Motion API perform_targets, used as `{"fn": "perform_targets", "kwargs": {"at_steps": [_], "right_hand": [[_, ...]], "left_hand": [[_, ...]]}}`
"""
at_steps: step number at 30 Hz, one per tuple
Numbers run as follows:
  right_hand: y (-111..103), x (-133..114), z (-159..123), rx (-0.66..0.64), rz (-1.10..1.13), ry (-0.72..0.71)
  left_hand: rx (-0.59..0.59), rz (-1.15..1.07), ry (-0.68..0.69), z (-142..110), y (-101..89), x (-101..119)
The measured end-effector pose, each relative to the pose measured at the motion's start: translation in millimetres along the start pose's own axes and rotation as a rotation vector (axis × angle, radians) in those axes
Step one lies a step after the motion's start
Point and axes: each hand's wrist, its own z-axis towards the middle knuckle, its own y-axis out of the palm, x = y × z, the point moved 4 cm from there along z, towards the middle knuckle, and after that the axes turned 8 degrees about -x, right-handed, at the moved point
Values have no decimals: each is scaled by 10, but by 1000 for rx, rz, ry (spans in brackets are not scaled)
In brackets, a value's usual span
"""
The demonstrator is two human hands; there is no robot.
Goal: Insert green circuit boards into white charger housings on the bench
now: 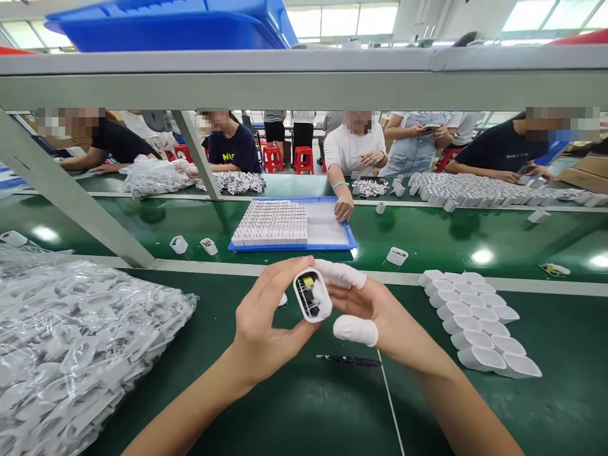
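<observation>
My left hand (pixel 259 320) grips a white plastic charger housing (pixel 324 306) between thumb and fingers. Its open end faces me, showing a circuit board with yellow and black parts inside. White finger covers sit on the thumb and a finger of my right hand (pixel 375 307). That hand is at the housing's right side, its thumb spread away and its upper fingertip at the rim; whether it touches is unclear. Below the hands, a slim black pointed tool (pixel 351 360) lies on the green bench. Another small white piece (pixel 282 301) is partly hidden behind my left hand.
A plastic bag of white parts (pixel 85 342) fills the left. White empty shells (pixel 475 323) stand in rows at right. Beyond, a green belt (pixel 475 234) carries loose housings and a blue-rimmed tray (pixel 332 246), with a co-worker's hand (pixel 344 208) on it. A metal shelf beam (pixel 304 88) crosses overhead.
</observation>
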Motion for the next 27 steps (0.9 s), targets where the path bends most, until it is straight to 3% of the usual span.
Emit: {"fn": "perform_targets", "kwargs": {"at_steps": [4, 11, 18, 22, 27], "right_hand": [[11, -16, 0, 14, 42, -6], [136, 7, -3, 126, -29, -11], [86, -33, -13, -35, 44, -16], [89, -28, -20, 37, 22, -24], [113, -48, -26, 71, -17, -4]], "left_hand": [[-35, -11, 39, 9, -18, 53], [-32, 178, 167, 10, -46, 136], [-42, 92, 125, 37, -79, 131], [-58, 133, 208, 21, -47, 166], [-64, 119, 200, 18, -38, 159]]}}
